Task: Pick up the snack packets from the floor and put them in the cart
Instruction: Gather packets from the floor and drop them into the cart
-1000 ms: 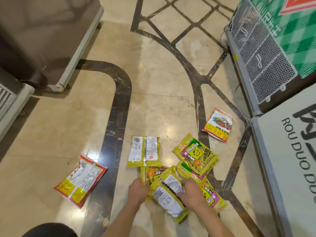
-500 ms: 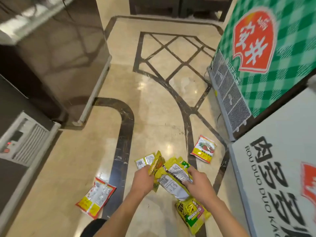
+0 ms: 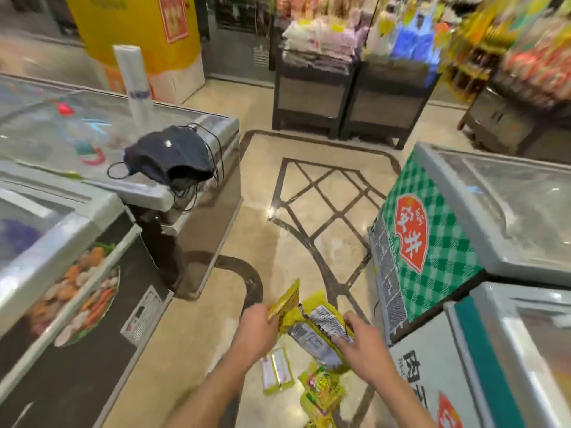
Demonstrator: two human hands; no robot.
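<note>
Beige marble floor (image 3: 309,193) with dark inlay runs between chest freezers (image 3: 506,217), the view lifted since earlier, while left hand (image 3: 258,327) and right hand (image 3: 363,344) grip yellow snack packets (image 3: 312,327) at lower centre, above fallen packets (image 3: 277,370).

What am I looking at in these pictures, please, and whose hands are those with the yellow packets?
There is no machine here. A person wears one wide-angle camera on the head, so each picture looks forward and down at that person's own arms. The left hand and the right hand together grip a bunch of yellow snack packets. Below the hands, loose packets lie on the marble floor. The place is a shop aisle: a green checked freezer stands at the right, and a dark bag rests on a glass-topped freezer at the left. The cart meant for the packets is not in view.
</note>
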